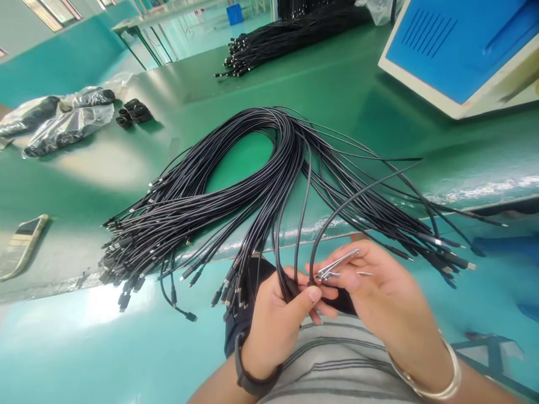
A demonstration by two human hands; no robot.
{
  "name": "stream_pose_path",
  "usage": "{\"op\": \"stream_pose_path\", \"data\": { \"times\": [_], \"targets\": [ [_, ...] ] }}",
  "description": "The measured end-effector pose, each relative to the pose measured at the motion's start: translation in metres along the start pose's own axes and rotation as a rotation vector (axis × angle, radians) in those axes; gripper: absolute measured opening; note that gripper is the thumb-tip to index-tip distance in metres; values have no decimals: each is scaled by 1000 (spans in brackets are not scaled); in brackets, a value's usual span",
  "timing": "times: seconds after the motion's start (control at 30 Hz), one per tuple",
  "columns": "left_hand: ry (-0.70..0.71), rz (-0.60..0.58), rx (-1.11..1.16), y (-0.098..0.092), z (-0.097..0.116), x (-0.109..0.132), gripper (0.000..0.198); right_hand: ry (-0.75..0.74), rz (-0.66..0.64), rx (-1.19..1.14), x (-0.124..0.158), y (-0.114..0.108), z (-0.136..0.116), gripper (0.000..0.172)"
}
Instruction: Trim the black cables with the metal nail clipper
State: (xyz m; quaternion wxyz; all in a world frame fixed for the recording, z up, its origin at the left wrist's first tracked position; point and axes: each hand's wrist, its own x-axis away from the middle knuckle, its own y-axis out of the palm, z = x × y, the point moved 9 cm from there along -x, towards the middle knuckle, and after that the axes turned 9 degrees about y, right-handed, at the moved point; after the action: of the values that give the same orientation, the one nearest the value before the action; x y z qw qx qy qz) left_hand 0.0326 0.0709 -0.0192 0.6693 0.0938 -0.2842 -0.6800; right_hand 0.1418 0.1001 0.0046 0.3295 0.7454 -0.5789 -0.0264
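Observation:
A large looped bundle of thin black cables [269, 185] lies on the green table [345, 90], its connector ends hanging over the front edge. My left hand [280, 320] is closed, pinching the end of one black cable [314, 247] between thumb and fingers. My right hand [387, 297] is closed on a small metal clipper tool [337, 265], its tip right at that cable end. Both hands work just below the table edge, above my striped shirt.
A second heap of black cables [278, 39] lies at the back of the table. Plastic-wrapped bags [63, 120] and small black coils [133, 111] sit at the left. A phone [23, 244] lies near the left front edge. A blue-and-white machine [458, 50] stands at the right.

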Motion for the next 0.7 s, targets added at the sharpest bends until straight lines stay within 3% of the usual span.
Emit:
{"op": "stream_pose_path", "data": {
  "times": [0.23,0.7],
  "targets": [
    [2,49,-51,-3,1,0,24,-27,-4,29,2,5,-6,8],
    [-30,52,10,-2,-5,3,27,-41,126,204,3,0,-9,12]
  ]
}}
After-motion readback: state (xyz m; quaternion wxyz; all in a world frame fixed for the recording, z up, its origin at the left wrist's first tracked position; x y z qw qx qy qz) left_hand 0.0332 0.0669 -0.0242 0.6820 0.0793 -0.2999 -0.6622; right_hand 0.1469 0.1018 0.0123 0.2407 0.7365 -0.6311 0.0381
